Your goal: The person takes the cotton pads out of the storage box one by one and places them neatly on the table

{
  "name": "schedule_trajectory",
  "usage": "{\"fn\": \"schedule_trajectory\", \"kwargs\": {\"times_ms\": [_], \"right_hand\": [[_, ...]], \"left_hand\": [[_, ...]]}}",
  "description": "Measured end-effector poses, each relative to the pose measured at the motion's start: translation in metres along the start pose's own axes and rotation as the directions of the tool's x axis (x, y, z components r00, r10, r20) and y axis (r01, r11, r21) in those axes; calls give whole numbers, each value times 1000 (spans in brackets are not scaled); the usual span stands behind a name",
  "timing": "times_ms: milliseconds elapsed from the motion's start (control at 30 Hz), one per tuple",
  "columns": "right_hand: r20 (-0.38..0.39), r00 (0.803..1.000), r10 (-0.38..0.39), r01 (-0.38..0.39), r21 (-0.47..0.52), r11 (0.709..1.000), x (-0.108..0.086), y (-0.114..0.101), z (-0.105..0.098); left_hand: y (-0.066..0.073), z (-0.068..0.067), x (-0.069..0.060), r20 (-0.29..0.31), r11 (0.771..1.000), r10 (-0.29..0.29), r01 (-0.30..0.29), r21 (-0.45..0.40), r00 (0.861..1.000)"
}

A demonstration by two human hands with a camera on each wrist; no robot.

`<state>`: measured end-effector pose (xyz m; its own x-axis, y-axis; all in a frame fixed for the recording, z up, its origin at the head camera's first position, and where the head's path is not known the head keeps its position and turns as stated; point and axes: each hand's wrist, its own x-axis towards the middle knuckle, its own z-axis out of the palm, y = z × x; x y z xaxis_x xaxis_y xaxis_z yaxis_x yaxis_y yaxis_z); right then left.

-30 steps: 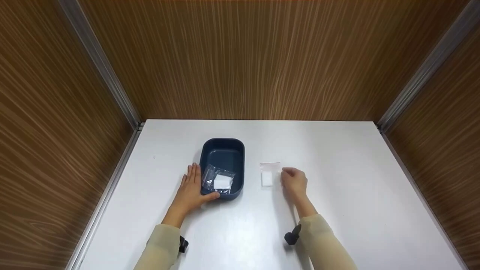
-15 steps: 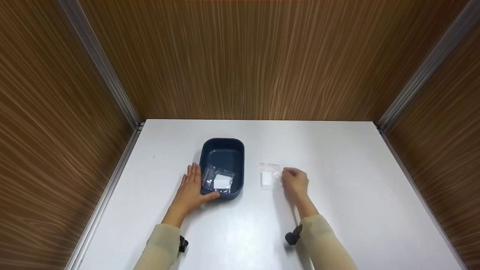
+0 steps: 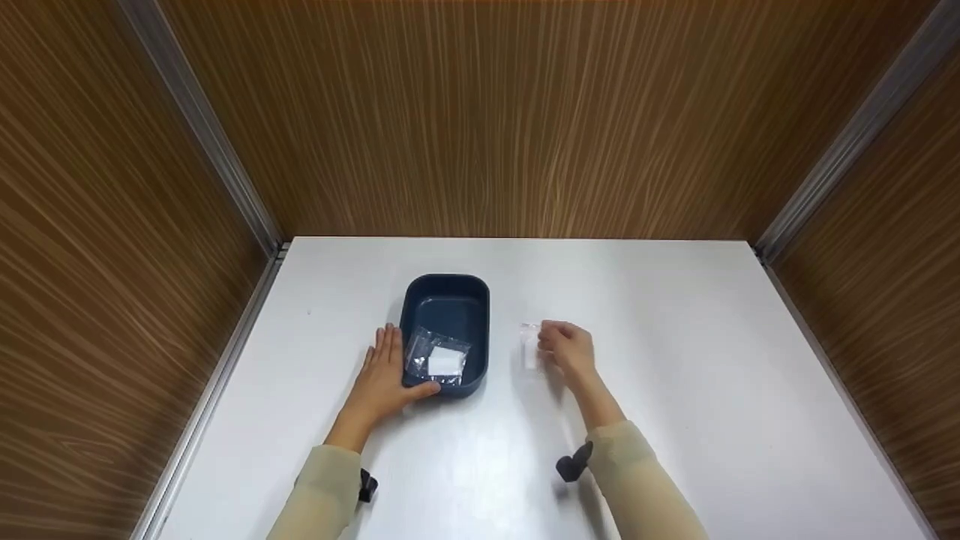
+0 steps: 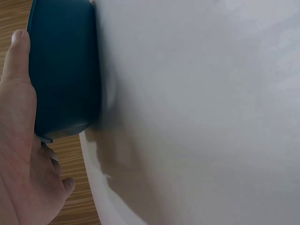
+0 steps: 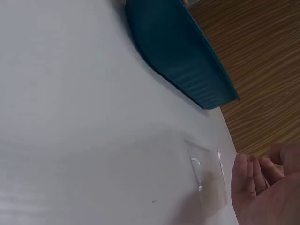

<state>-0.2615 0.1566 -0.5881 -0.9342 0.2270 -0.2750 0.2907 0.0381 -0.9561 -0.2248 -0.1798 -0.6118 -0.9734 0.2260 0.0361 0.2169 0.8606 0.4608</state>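
Note:
In the head view, a dark blue rectangular container [image 3: 448, 309] stands left of centre. Inside its near half lie clear plastic bags with white contents [image 3: 446, 362]. My left hand [image 3: 379, 382] rests against the container, its straight fingers along the left wall and the thumb at the near rim. To the right, a small clear bag with a white piece [image 3: 529, 352] lies on the table, partly covered by my right hand [image 3: 568, 351]. In the right wrist view, the fingers of my right hand [image 5: 267, 190] are loosely bent beside the bag [image 5: 208, 176], with no grip on it visible.
The white table [image 3: 720, 390] carries the container and bag. Wood-grain panels [image 3: 480, 120] stand behind and on both sides, with metal rails [image 3: 214, 150] at the corners. Both forearms wear pale sleeves with a black device at each wrist.
My right hand has moved left from the bag's right edge and now covers part of the bag. The left hand and the container have stayed in place.

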Motion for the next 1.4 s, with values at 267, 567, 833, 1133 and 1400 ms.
{"fn": "schedule_trajectory", "kwargs": {"times_ms": [267,567,833,1133,1400], "right_hand": [[99,995,29,-39,95,995,-5,-17,35],[186,983,-5,-27,173,985,-14,-20,67],[245,969,-17,-25,167,986,-21,-28,90],[322,946,-35,-18,162,987,-25,-40,112],[348,936,-57,36,68,997,-27,-36,129]], "left_hand": [[0,1,2,-12,1000,-4,4,-8,1000],[0,1,0,5,999,-20,20,-24,1000],[-2,1,-2,-2,999,-18,17,-34,1000],[-2,-2,-1,-7,1000,-6,6,3,1000],[0,0,-2,-19,1000,1,-1,-4,1000]]}}
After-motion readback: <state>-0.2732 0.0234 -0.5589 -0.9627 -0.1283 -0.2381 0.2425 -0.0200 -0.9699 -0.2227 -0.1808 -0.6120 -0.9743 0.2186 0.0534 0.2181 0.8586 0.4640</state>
